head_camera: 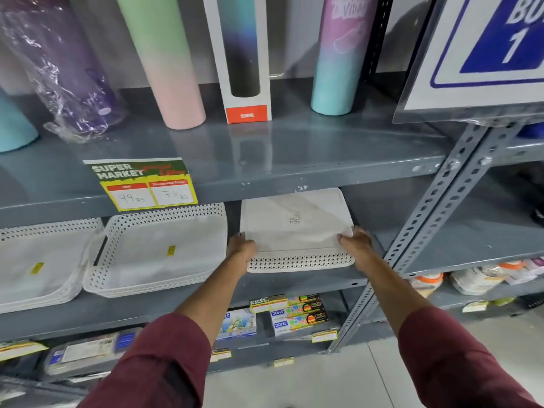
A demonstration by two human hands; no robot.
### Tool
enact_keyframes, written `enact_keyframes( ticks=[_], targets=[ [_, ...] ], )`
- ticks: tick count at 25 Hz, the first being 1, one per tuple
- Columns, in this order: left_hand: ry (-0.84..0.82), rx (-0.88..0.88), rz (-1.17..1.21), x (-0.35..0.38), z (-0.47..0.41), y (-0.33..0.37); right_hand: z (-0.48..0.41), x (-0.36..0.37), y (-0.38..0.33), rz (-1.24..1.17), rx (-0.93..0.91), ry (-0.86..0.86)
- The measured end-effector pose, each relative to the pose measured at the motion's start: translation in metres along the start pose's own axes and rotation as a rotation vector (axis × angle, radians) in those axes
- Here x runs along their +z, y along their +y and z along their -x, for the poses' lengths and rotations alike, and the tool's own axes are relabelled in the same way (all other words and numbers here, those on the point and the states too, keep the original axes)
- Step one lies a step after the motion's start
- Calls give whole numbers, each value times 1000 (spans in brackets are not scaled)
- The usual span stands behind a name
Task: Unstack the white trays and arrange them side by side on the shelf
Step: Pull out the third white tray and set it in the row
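White tray (297, 231) clamped at both ends by left hand (241, 250) and right hand (354, 241) grips.

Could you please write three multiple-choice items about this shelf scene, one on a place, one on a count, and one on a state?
1. Where on the shelf is the tray that the hands hold?
A. Right of the other white trays
B. Between them
C. On the shelf above, by the bottles

2. How many spots on that shelf hold white trays, counting the held one?
A. Two
B. Three
C. Five

3. How are the hands placed on the held tray?
A. One hand on top, one hanging free
B. Both off it
C. One at each side of its near end

Answers:
1 A: the middle tray and the left tray both lie to its left.
2 B: left, middle and held tray make three.
3 C: the left hand grips the left corner and the right hand the right corner.
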State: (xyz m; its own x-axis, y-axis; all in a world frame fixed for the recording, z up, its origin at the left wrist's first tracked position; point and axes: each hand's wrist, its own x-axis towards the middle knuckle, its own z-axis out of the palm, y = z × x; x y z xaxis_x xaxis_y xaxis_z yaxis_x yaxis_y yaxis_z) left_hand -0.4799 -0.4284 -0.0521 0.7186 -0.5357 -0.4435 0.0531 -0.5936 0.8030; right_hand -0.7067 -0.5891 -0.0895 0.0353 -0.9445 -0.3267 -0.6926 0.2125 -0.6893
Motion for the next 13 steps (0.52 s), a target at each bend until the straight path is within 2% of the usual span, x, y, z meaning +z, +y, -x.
enact_keyframes(
  ticks=[4,7,11,13],
  targets=[
    [77,135,142,4,11,3,13,-10,-10,-258,-114,59],
    [70,229,223,0,15,6,24,-21,-27,-427,-139,96],
    [23,170,573,-16,8,13,19,-32,-35,-943,69,43],
    [-96,140,638,-24,-2,9,16,-37,-27,-1100,155,-92]
  ],
)
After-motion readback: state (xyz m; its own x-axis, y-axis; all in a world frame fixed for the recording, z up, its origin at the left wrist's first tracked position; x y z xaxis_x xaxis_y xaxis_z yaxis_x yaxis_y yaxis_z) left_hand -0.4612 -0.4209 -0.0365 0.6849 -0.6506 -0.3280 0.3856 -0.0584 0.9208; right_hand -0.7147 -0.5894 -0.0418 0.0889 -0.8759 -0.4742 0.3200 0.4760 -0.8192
